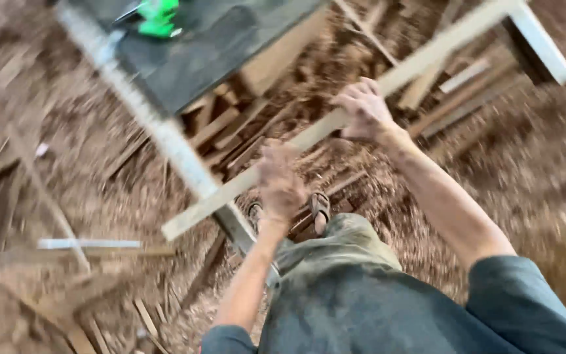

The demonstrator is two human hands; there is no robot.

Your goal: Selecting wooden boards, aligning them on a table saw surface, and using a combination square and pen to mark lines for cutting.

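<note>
Both hands' grip (282, 183) on long pale wooden slat (388, 82)

A green tool (157, 16) lies on the dark surface (211, 52) at eleven o'clock; wood offcuts (224, 124) litter the sawdust floor (545, 170).

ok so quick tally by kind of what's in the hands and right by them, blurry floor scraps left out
Long pale wooden strip gripped by both the left hand and the right hand: 1
Dark-topped work table beside the strip: 1
Green tool on that table: 1
Sandalled feet below the hands: 2
Total: 5
The motion blur makes the loose offcuts on the floor uncountable.
</note>
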